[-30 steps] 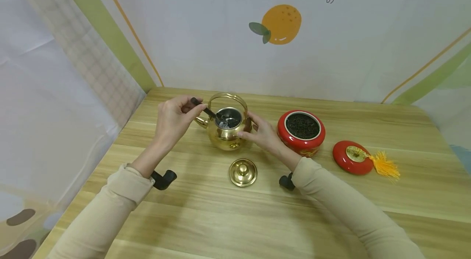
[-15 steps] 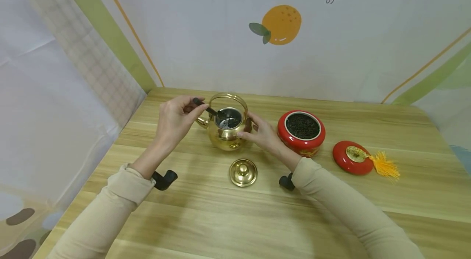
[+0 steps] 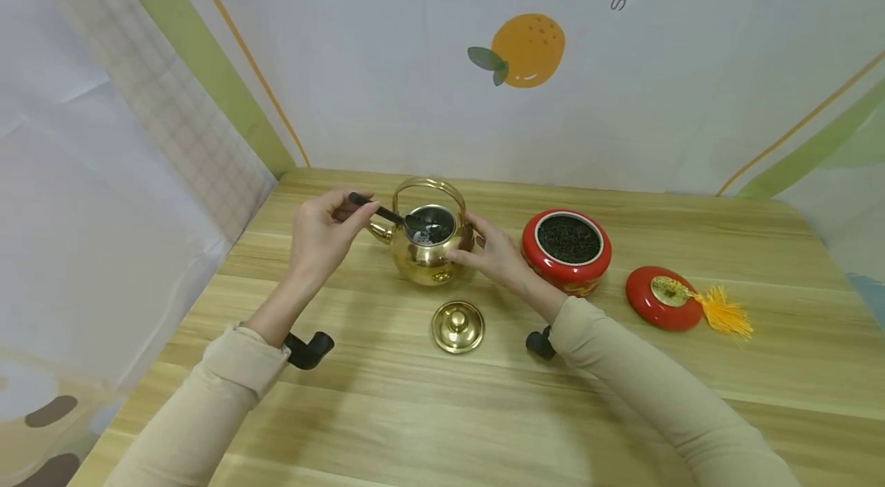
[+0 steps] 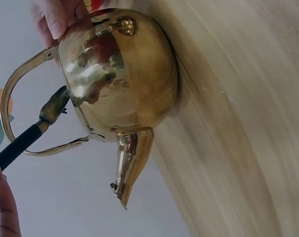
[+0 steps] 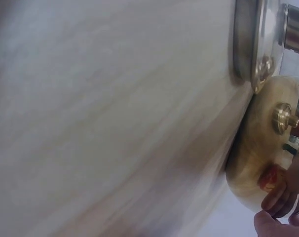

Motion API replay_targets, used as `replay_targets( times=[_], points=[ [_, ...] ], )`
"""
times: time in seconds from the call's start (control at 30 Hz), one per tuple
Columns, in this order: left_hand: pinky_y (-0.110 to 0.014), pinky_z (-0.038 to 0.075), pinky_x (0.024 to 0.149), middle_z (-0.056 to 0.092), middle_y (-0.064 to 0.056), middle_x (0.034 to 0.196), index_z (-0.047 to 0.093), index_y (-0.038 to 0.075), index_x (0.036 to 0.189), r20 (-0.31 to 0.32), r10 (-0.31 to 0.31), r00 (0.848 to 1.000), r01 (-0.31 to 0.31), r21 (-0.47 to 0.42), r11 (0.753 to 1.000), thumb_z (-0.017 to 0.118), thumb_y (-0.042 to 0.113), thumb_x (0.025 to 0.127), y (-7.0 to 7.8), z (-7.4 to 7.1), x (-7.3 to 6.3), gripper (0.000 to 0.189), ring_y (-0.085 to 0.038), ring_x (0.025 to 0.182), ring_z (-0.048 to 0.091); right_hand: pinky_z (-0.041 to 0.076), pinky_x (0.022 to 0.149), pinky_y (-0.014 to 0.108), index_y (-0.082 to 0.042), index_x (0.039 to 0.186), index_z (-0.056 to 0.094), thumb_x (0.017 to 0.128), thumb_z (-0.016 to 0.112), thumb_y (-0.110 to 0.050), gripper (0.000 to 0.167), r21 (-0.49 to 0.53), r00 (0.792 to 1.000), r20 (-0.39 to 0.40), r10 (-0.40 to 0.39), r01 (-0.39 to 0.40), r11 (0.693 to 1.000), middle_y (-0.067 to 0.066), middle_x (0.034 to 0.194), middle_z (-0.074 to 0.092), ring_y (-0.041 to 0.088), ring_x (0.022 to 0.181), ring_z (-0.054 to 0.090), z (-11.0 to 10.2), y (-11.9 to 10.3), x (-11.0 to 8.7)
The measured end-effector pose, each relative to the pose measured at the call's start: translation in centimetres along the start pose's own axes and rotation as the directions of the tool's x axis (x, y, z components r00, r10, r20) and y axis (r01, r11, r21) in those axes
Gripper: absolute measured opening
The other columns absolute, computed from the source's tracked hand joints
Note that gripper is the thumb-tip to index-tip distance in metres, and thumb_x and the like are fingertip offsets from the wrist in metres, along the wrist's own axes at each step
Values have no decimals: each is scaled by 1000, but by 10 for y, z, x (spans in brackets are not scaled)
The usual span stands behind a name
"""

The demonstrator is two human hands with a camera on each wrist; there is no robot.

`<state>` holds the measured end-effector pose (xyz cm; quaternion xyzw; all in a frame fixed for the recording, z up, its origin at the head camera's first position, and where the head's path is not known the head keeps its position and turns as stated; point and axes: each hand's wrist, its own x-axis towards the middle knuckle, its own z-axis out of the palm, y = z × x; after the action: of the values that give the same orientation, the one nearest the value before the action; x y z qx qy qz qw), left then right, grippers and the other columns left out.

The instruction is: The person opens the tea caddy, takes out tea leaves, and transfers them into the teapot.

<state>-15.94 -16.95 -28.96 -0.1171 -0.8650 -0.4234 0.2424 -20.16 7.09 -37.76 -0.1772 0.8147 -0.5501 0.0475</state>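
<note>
My left hand [image 3: 319, 237] pinches the black handle of a tea scoop [image 3: 376, 209] between thumb and fingers. The dark scoop head [image 4: 55, 106] tilts down at the mouth of a golden teapot [image 3: 418, 266]. Dark bits that look like tea leaves [image 3: 441, 231] lie inside the pot. On the pot's right side, my right hand [image 3: 496, 255] grips the body near the handle's base, thumb in front and fingers behind. The spout points left, below my left hand. In the right wrist view, only part of the right hand's surroundings shows, and the pot's mouth is hidden.
The golden teapot lid [image 3: 458, 327] lies in front of the pot. To the right stands a red jar [image 3: 549, 266] filled with dark leaves, beside its red lid [image 3: 646, 309] with a yellow tassel [image 3: 723, 310]. A printed cloth [image 3: 387, 103] hangs behind the wooden table [image 3: 415, 410].
My left hand has shifted slightly left and down, and the scoop's handle lies a little flatter. The right hand keeps its hold on the teapot.
</note>
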Motion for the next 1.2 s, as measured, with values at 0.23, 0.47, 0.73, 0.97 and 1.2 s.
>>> replay_targets(
  times=[0.23, 0.47, 0.73, 0.97, 1.2],
  points=[
    [-16, 56, 65, 70, -19, 82, 68, -7, 99, 10, -188, 982, 185, -246, 951, 69, 14, 86, -12, -4, -7, 25, 3, 64, 64, 34, 111, 40, 0, 144, 32, 81, 75, -17, 78, -38, 999, -6, -36, 35, 999, 18, 149, 34, 29, 139, 30, -4, -4, -6],
    [-17, 56, 69, 68, 8, 74, 66, -2, 101, 60, -361, 931, 353, -403, 845, 68, 21, 87, -20, -11, -16, 27, -3, 66, 66, 35, 110, 36, -3, 144, 34, 81, 75, -16, 76, -58, 996, -38, -86, 84, 995, 15, 148, 36, 29, 137, 33, -16, -11, -28],
    [-16, 56, 69, 68, 6, 74, 66, 11, 91, 139, -455, 879, 453, -540, 709, 68, 21, 86, -10, -12, -23, 12, -3, 67, 66, 37, 109, 33, 0, 143, 36, 81, 74, -11, 73, -72, 990, -84, -110, 104, 992, 17, 147, 38, 28, 135, 37, -44, -20, -59],
    [-17, 56, 71, 67, 7, 72, 65, 11, 91, 224, -452, 864, 493, -563, 663, 66, 21, 88, 8, 6, -24, 11, -3, 67, 66, 36, 107, 26, 3, 142, 35, 83, 70, -4, 70, -85, 976, -172, -133, 120, 989, 20, 146, 37, 31, 135, 37, -87, -10, -88],
    [-20, 57, 71, 67, 7, 70, 64, 8, 94, 305, -435, 847, 528, -580, 621, 64, 15, 90, 24, 37, -21, 8, -3, 65, 65, 34, 105, 18, 2, 144, 31, 83, 71, -7, 73, -101, 962, -270, -50, 23, 995, 21, 147, 34, 36, 135, 33, -124, 13, -111]
  ],
)
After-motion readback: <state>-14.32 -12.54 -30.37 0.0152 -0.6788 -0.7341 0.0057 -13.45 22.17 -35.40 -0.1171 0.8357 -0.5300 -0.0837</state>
